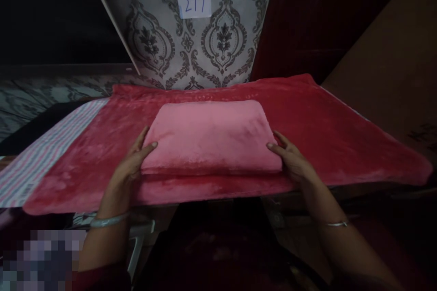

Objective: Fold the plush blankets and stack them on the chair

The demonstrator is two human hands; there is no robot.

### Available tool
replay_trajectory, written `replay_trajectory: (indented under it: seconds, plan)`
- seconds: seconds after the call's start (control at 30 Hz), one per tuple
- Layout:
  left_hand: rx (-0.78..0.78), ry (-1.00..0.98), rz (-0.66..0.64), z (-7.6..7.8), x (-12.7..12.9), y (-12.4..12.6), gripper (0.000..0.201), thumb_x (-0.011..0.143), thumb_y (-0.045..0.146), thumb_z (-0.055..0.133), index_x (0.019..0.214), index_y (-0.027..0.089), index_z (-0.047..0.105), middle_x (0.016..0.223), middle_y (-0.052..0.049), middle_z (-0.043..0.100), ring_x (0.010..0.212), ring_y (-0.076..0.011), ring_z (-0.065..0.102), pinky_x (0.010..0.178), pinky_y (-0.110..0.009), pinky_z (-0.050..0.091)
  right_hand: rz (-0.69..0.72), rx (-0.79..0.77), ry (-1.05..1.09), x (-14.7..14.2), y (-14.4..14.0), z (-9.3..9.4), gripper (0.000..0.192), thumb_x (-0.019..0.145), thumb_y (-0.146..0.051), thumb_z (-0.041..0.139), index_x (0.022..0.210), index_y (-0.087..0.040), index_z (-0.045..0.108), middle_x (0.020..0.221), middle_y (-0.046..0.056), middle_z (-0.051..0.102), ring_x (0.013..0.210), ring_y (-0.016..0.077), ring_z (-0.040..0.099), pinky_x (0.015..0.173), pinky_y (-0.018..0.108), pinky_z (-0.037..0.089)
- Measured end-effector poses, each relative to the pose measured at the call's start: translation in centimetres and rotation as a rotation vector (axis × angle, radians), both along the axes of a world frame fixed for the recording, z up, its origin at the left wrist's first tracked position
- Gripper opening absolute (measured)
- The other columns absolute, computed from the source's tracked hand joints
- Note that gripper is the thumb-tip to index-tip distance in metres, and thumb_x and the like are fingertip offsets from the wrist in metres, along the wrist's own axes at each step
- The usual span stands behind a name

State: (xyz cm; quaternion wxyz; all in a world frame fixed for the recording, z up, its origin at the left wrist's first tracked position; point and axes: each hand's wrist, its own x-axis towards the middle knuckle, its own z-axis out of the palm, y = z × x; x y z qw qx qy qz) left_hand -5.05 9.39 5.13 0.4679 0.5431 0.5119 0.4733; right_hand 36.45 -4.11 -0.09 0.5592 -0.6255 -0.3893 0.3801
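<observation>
Plush pink cloth point(211, 134) lies folded. Left hand point(134, 158) and right hand point(296, 159) grasp its nine and three o'clock edges; red blanket point(341, 138) spreads widest toward three.

Light is dim; the pink blanket point(211, 134) shows softly, the screen point(61, 13) looks near black, and pixel blocks cover the lower left.
</observation>
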Motion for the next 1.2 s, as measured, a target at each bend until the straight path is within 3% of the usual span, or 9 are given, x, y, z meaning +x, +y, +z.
replay_trajectory:
  seconds: [0.2,0.4,0.5,0.6,0.7,0.8,0.97,1.07,1.2]
  plan:
    - [-0.066,0.062,0.008,0.7,-0.4,-1.7,0.085,0.067,0.046,0.083,0.145,0.031,0.052,0.156,-0.006,0.045,0.141,-0.0328,0.045,0.115,-0.044,0.04,-0.025,-0.058,0.073,0.4,-0.8,1.2,0.101,0.068,-0.05,0.084,0.155,-0.031,0.036,0.115,0.009,0.071,0.109,0.0301,0.067,0.095,0.044,0.055]
    - [-0.148,0.235,0.133,-0.5,-3.5,-1.3,0.069,0.06,0.056,0.084,0.122,0.028,0.07,0.129,-0.008,0.07,0.129,-0.0364,0.057,0.108,-0.049,0.048,-0.024,-0.007,0.025,2.4,-1.9,0.4,0.081,0.072,-0.053,0.081,0.143,-0.032,0.051,0.132,0.009,0.065,0.121,0.0295,0.062,0.098,0.046,0.054]
    - [-0.043,0.124,0.103,3.1,-2.5,-0.1,0.055,0.062,0.056,0.081,0.112,0.033,0.073,0.117,-0.002,0.075,0.116,-0.0354,0.065,0.106,-0.055,0.048,-0.106,0.212,-0.143,3.2,-0.8,3.9,0.061,0.077,-0.053,0.078,0.131,-0.032,0.061,0.132,0.007,0.065,0.122,0.0269,0.061,0.1,0.044,0.053]
    - [-0.003,-0.134,-0.24,8.5,1.8,1.7,0.035,0.078,0.051,0.068,0.105,0.03,0.076,0.113,-0.003,0.076,0.109,-0.0331,0.069,0.103,-0.054,0.05,0.199,0.301,-0.072,1.4,3.0,10.0,0.045,0.086,-0.052,0.07,0.123,-0.026,0.067,0.126,0.008,0.068,0.107,0.0232,0.068,0.09,0.041,0.058]
    - [0.044,-0.232,-0.444,12.8,8.1,5.2,0.024,0.085,0.037,0.062,0.102,0.025,0.076,0.111,-0.007,0.076,0.108,-0.0318,0.068,0.107,-0.052,0.048,0.495,0.423,0.045,-1.8,10.1,15.5,0.045,0.086,-0.053,0.071,0.117,-0.021,0.068,0.124,0.009,0.068,0.098,0.0203,0.07,0.083,0.036,0.061]
    - [0.006,-0.395,-0.412,14.4,13.5,10.4,0.025,0.095,0.035,0.05,0.091,0.022,0.07,0.097,-0.007,0.075,0.109,-0.0278,0.067,0.113,-0.049,0.042,0.561,0.499,0.19,-3.6,18.5,17.6,0.04,0.093,-0.053,0.063,0.117,-0.021,0.066,0.118,0.007,0.07,0.095,0.0164,0.07,0.08,0.032,0.06]
    - [-0.169,-0.387,-0.419,11.1,16.2,17.2,0.03,0.099,0.028,0.039,0.094,0.016,0.066,0.082,-0.01,0.073,0.106,-0.0268,0.069,0.114,-0.054,0.037,0.573,0.278,0.302,-2.0,26.5,12.5,0.031,0.099,-0.045,0.053,0.115,-0.022,0.066,0.118,0.007,0.071,0.084,0.0141,0.07,0.068,0.027,0.06]
    - [-0.238,-0.401,-0.543,6.2,14.9,18.8,0.029,0.098,0.03,0.042,0.106,0.016,0.067,0.092,-0.012,0.075,0.101,-0.0271,0.071,0.108,-0.052,0.044,0.649,0.12,0.346,-0.6,26.5,7.2,0.037,0.101,-0.048,0.047,0.116,-0.021,0.068,0.121,0.009,0.071,0.086,0.016,0.071,0.076,0.032,0.06]
    - [-0.265,-0.477,-0.669,0.2,12.7,19.9,0.028,0.092,0.025,0.056,0.116,0.015,0.066,0.107,-0.013,0.075,0.101,-0.0269,0.072,0.101,-0.046,0.051,0.706,0.156,0.389,0.6,25.1,2.5,0.044,0.096,-0.056,0.053,0.117,-0.021,0.07,0.122,0.01,0.071,0.1,0.0199,0.071,0.096,0.037,0.054]
